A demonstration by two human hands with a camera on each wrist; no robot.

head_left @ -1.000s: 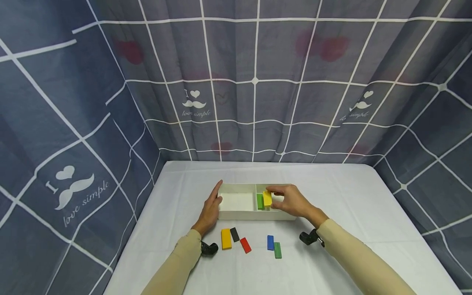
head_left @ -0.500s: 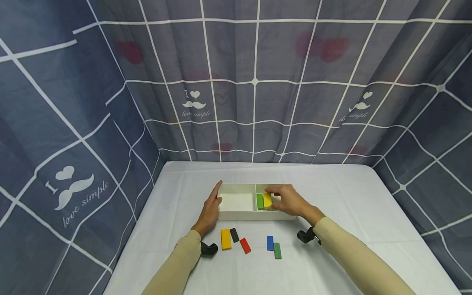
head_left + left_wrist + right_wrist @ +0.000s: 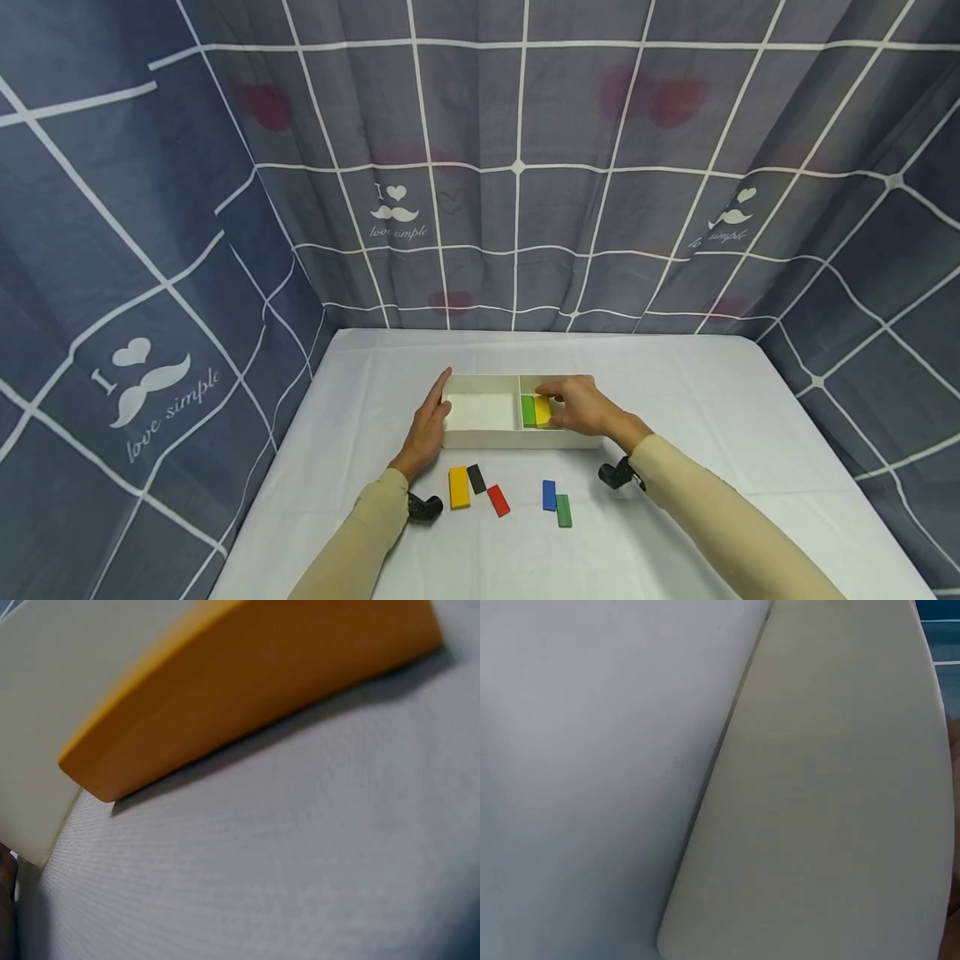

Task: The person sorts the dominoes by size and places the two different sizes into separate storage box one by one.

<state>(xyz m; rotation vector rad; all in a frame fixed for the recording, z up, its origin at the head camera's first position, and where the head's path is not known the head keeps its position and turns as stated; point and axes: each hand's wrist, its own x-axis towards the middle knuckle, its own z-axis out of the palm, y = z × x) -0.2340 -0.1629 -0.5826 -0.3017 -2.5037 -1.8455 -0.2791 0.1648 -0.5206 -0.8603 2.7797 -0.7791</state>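
Note:
A shallow white divided box (image 3: 491,439) sits on the table in the head view. My left hand (image 3: 427,429) lies along its left end, fingers fairly straight against the wall. Inside the right compartment, my right hand (image 3: 588,407) pinches a yellow block (image 3: 542,411) between thumb and fingers. A light green block (image 3: 528,411) stands just left of it, against the divider. The right hand covers part of that compartment. In the right wrist view the box's outer wall (image 3: 817,795) fills much of the picture, with only a sliver of hand at the edge.
In front of the box lie an orange-yellow block (image 3: 459,487), a black block (image 3: 476,478), a red block (image 3: 498,500), a blue block (image 3: 549,495) and a dark green block (image 3: 564,511). A white cloth covers the table (image 3: 675,383). Grey-blue curtains (image 3: 480,200) hang around it.
The yellow block has gone lower and slightly left, now beside the light green block. My right hand and forearm moved slightly left with it. The left hand stays put.

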